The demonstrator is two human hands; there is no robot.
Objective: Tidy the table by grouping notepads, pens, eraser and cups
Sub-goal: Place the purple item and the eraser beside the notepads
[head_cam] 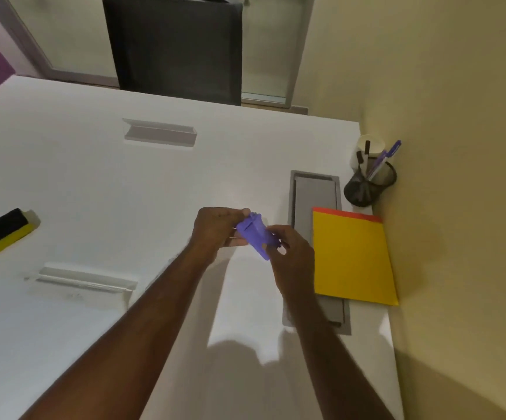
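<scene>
Both hands meet over the middle of the white table (94,183). The left hand (215,227) and the right hand (291,256) hold a small purple thing (254,236) between them. It looks like plastic, maybe a stapler or a small holder, but it is too blurry to be sure. The left fingers curl around its far end. The right fingers pinch its near end. It is up off the table, not lying on it.

Some tidying looks done. In the far right corner, by the wall, stands a black mesh pen cup (368,186) with purple pens (385,160) and dark markers sticking out. A white paper cup (370,145) stands just behind it, touching or nearly so. A yellow notepad (353,259) with a red top edge lies just in front of the pen cup, along the wall. It covers part of a grey cable hatch (315,192) in the table.

Some is left to do. A black and yellow board eraser (2,233) lies far off at the left edge, well apart from the group. I think it has to go over to the corner too. The purple thing also needs a place, likely beside the pen cup. So the job seems more than half done.
</scene>
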